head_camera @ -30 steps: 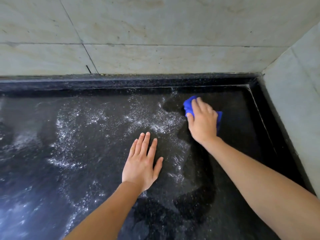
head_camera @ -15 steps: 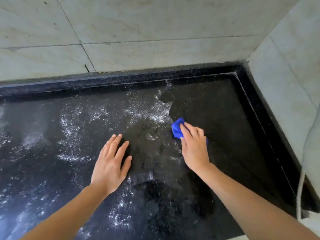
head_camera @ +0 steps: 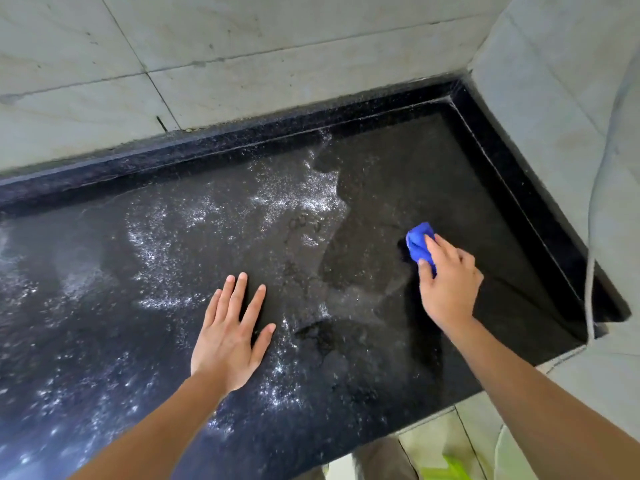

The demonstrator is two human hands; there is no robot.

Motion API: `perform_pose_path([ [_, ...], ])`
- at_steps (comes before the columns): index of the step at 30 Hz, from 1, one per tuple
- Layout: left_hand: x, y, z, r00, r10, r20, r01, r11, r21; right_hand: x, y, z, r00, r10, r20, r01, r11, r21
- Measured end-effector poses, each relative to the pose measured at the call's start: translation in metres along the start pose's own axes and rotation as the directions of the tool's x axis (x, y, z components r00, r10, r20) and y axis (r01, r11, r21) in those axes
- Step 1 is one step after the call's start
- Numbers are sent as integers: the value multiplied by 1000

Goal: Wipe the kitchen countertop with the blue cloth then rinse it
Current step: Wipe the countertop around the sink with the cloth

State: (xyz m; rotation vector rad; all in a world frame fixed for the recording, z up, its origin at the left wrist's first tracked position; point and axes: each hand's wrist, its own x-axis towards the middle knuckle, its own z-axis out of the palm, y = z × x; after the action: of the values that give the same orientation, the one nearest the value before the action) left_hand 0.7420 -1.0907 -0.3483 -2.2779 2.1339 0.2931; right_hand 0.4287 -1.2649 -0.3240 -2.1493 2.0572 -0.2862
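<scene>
Home kitchen corner: black speckled stone countertop (head_camera: 381, 188) with raised lip, pale tiled walls (head_camera: 242, 64), tiled floor (head_camera: 440, 434) below.

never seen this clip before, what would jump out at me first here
The bright blue cloth stands out most, bunched under the right hand on the right part of the black countertop, near the back corner. Next, the left hand lies flat with fingers spread near the middle. White glistening wet speckles cover the centre and left, while the patch around the cloth looks darker.
</scene>
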Motion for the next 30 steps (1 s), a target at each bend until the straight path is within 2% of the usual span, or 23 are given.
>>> perform_pose_path([
  [3, 1, 1, -1, 1000, -6, 27, 6, 1000, -2, -85, -46, 15, 969, -247, 32, 244, 967, 66],
  [6, 1, 2, -5, 999, -13, 40, 14, 1000, -12, -136, -70, 9, 856, -473, 208, 399, 861, 314],
  [8, 1, 2, -6, 999, -12, 49, 13, 1000, -12, -128, -72, -10, 742, -558, 371, 289, 767, 574],
  [9, 0, 3, -6, 999, -11, 45, 12, 1000, -7, -112, -69, -19, 707, -558, 435, 204, 749, 630],
  [10, 0, 2, -5, 999, -10, 37, 10, 1000, 3, -89, -62, -22, 721, -536, 439, 155, 742, 652],
  [11, 0, 2, -5, 1000, -7, 30, 7, 1000, 14, -63, -52, -24, 799, -454, 394, 127, 768, 627],
  [13, 0, 2, -4, 1000, -4, 23, 3, 1000, 26, -12, -31, -17, 956, -212, 205, 89, 870, 485],
  [15, 0, 2, -3, 1000, -4, 18, 3, 1000, 30, 4, -30, -1, 997, -15, 82, -5, 971, 238],
  [16, 0, 2, -2, 1000, -5, 15, 4, 999, 31, -4, -40, 8, 1000, -10, 22, 6, 984, 180],
  [18, 0, 2, -1, 1000, -12, 12, 11, 999, 33, -42, -63, 19, 978, -205, -31, 208, 965, 158],
  [20, 0, 2, -2, 1000, -16, 5, 16, 1000, 19, -89, -76, 24, 897, -442, 31, 424, 877, 226],
  [22, 0, 3, -3, 1000, -16, 8, 16, 1000, 9, -122, -74, 18, 797, -590, 133, 521, 781, 344],
  [23, -1, 3, -3, 1000, -16, 10, 16, 1000, 8, -129, -65, 12, 764, -621, 173, 516, 751, 413],
  [24, -1, 3, -3, 1000, -18, 9, 18, 1000, 6, -130, -52, 4, 779, -599, 185, 458, 745, 484],
  [25, -1, 2, -3, 1000, -22, 5, 22, 1000, 1, -126, -38, -5, 840, -515, 170, 367, 771, 521],
  [27, -1, 2, -3, 1000, -29, 6, 29, 1000, -9, -105, 8, -21, 977, -195, 80, 136, 872, 471],
  [28, -1, 2, -3, 1000, -31, 5, 31, 999, -11, -93, 34, -29, 999, -18, 36, 1, 909, 417],
  [30, -2, 1, -2, 1000, -29, -5, 29, 999, -17, -84, 70, -34, 972, 233, 15, -228, 931, 285],
])
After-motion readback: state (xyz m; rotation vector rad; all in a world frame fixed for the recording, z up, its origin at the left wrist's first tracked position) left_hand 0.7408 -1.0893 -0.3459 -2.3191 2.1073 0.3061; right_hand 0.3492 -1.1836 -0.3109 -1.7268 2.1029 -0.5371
